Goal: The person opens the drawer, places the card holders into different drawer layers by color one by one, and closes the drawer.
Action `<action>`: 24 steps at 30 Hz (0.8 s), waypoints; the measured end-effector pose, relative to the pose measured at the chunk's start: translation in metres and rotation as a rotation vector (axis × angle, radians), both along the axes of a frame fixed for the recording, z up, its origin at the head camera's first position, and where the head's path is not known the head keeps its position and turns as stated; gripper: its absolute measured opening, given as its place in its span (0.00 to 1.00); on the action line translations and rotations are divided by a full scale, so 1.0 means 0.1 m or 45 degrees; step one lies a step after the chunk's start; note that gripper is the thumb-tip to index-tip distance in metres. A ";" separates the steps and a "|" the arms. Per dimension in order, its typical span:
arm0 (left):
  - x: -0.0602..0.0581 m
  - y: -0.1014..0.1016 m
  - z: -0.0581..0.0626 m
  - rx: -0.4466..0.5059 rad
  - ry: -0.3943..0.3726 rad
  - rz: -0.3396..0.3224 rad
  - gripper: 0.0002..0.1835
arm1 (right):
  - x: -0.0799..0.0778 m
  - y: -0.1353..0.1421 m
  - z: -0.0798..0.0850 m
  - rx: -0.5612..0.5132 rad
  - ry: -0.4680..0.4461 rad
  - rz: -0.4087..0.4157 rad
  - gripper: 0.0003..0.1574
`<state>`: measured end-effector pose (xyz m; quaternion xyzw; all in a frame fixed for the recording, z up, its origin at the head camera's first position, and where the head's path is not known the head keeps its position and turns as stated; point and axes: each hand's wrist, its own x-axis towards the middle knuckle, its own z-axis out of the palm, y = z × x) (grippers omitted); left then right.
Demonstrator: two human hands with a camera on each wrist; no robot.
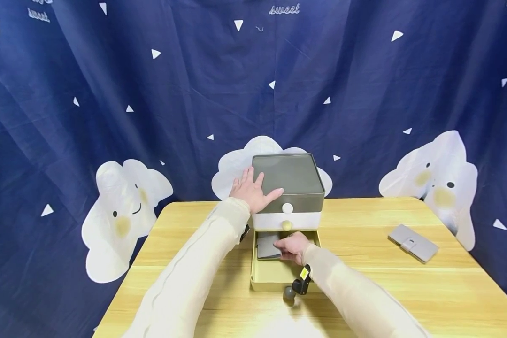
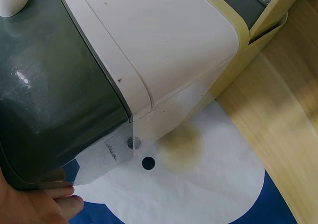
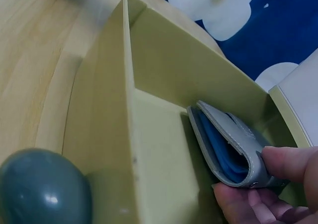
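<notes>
Inside the pulled-out yellow bottom drawer (image 1: pixel 274 274), my right hand (image 1: pixel 295 247) pinches a grey wallet (image 1: pixel 268 246) between thumb and fingers. The right wrist view shows this wallet (image 3: pixel 238 152) standing on edge, blue inner sleeves between its covers. My left hand (image 1: pixel 252 191), fingers spread, rests on the left side of the dark grey top of the small drawer box (image 1: pixel 285 173). In the left wrist view its fingers (image 2: pixel 67 206) lie at the box's edge. The upper dark grey and white drawers are closed.
A second grey wallet (image 1: pixel 413 242) with a strap lies on the wooden table (image 1: pixel 363 225) to the right. A dark round knob (image 3: pixel 44 186) sticks out from the yellow drawer's front. Behind the table hangs a blue curtain (image 1: pixel 186 84) with white clouds.
</notes>
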<state>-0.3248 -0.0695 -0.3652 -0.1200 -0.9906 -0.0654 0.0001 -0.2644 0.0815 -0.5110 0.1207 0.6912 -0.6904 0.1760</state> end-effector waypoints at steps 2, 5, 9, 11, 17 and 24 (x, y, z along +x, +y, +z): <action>0.00 -0.01 0.01 0.005 0.001 0.000 0.61 | -0.01 -0.01 0.00 0.007 0.011 -0.017 0.10; 0.01 -0.01 0.01 0.012 0.001 -0.001 0.61 | -0.01 -0.02 0.01 0.014 0.029 -0.038 0.11; 0.00 -0.01 0.00 0.013 0.003 -0.001 0.61 | 0.00 -0.04 0.03 0.021 0.042 -0.049 0.12; 0.01 -0.01 0.01 0.011 0.005 -0.001 0.61 | 0.01 -0.04 0.04 0.027 0.049 -0.051 0.13; 0.06 0.00 0.04 0.011 0.011 -0.001 0.59 | 0.02 -0.04 0.03 0.053 0.063 -0.066 0.14; 0.08 0.00 0.05 0.010 0.024 0.000 0.58 | 0.07 -0.01 0.06 0.125 0.073 -0.080 0.13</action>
